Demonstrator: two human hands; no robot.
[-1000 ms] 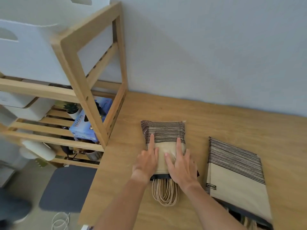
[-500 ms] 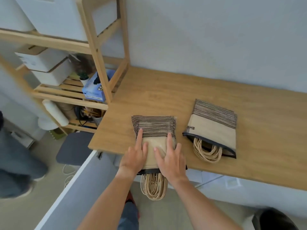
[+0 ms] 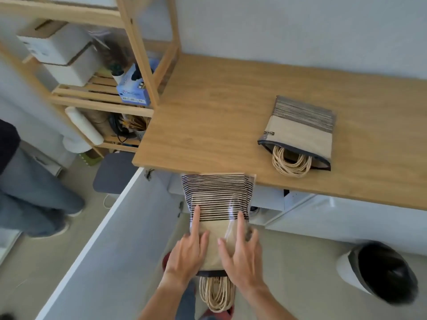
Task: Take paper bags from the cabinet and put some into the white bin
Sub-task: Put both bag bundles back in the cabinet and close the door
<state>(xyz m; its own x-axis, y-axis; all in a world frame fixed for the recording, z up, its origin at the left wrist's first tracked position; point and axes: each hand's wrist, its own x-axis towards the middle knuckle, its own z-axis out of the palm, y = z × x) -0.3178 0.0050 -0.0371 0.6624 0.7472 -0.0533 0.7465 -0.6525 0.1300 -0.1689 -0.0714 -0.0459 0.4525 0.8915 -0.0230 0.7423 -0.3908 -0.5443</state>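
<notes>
A pack of striped beige paper bags (image 3: 217, 202) in clear wrap hangs past the wooden counter's front edge (image 3: 208, 167); its far end still touches the edge. Rope handles (image 3: 216, 294) dangle from its near end. My left hand (image 3: 188, 247) and my right hand (image 3: 240, 249) hold the pack from both sides, fingers spread flat on top. A second pack of the same bags (image 3: 300, 135) lies on the counter to the right, its handles spilling out. A white bin with a black liner (image 3: 381, 273) stands on the floor at the lower right.
An open white cabinet door (image 3: 99, 241) juts out at my left, below the counter. A wooden shelf unit (image 3: 138, 65) with white boxes and a blue glove box stands at the left. A person in jeans (image 3: 30, 192) stands at the far left. A dark stool (image 3: 113, 174) sits beneath the shelf.
Both hands have slid the pack toward me, from flat on the counter to mostly off its front edge. The view has pulled back, and the white bin has come into sight.
</notes>
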